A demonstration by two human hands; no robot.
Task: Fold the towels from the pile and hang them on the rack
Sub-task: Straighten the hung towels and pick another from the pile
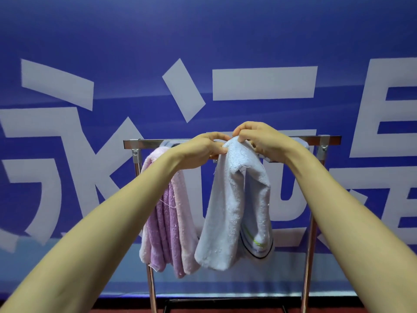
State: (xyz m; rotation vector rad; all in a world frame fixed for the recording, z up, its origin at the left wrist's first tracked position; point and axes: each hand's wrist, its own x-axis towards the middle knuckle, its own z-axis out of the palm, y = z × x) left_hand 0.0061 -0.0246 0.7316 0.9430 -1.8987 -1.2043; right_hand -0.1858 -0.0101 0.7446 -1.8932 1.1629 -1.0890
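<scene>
My left hand [203, 147] and my right hand [259, 141] were close together at the top bar of the rack [153, 143], both on the blue towel [228, 211]. The fingers [217, 136] of my left hand were curled, with their tips pinching the towel's upper edge from the left. My right fingers [239, 129] were bent down over the same bunched top and pinched it from the right, almost touching the left ones. The towel hung straight down below my fingers in two long folds, and its striped end was at the bottom under my right wrist. I could not tell whether its top lay over the bar or was only held up against it, because my hands covered that spot. Just left of my left hand and below my forearm, a pink towel [167, 222] was draped over the bar, and its lower part touched the blue one. Behind my fingers stood a blue wall [225, 30] with big white characters.
</scene>
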